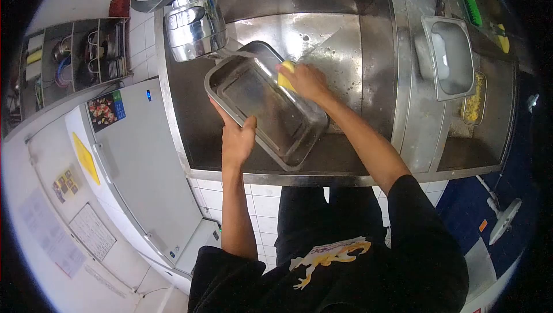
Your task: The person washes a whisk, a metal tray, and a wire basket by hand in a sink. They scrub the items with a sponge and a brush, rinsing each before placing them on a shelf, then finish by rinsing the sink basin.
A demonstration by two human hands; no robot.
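Metal tray (245,94) is mid-frame, tilted over the sink (334,36). Left hand (237,137) grips its near-left rim, thumb on top, fingers going underneath; right hand (308,81) clutches a yellow sponge (286,76) against the upper-right long side.

To do it well: brace the tray with the left so it doesn't twist under pressure, run the sponge flat along the wall, then work it into the rounded corners, where I'd expect grime to hang on. Keep the tilt so runoff stays in the sink.

Containers: tray floor shows dull patches plus glare, can't tell residue from reflection. Upper right, a steel pan (427,59) has a pale patch inside, object or shine unclear. Just below it, a small rectangular container (483,97) holds yellow bits (473,107), type unclear.
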